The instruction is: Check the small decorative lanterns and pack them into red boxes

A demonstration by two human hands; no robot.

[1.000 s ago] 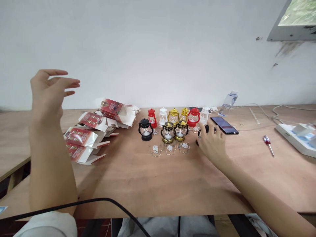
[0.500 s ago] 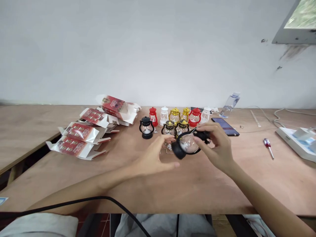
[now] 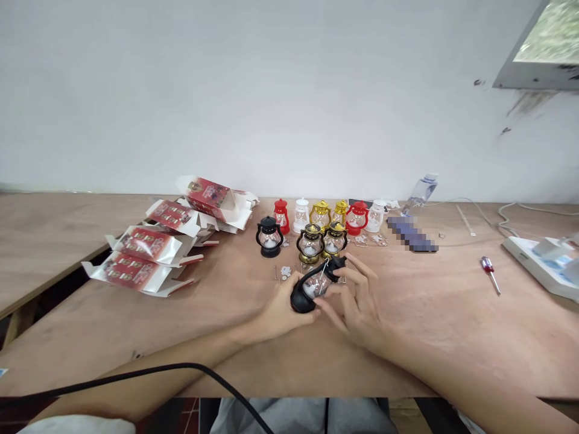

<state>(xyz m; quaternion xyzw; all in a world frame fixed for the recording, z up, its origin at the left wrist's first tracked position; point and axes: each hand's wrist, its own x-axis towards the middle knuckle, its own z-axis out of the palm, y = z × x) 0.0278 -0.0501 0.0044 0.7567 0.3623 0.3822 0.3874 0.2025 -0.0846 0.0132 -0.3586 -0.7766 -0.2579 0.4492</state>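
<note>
A small black lantern with a clear globe is tilted over the table, its top toward the upper right. My left hand is closed round its base. At the lantern's top and side, the fingers of my right hand are bent against it, and a thin wire hook shows by the globe. Just beyond stand two black-and-gold lanterns, with another black lantern upright to their left. Small metal pieces lie beside my left hand, partly hidden by it.
Red, white and gold lanterns stand in a back row. Opened red-and-white boxes lie at left. To the right are a blurred-out phone, a water bottle, a screwdriver and a power strip. A black cable crosses in front.
The black lantern has come down and left, from my right hand alone into both hands. My left hand, open before, has closed on its base. The small metal pieces are more exposed.
</note>
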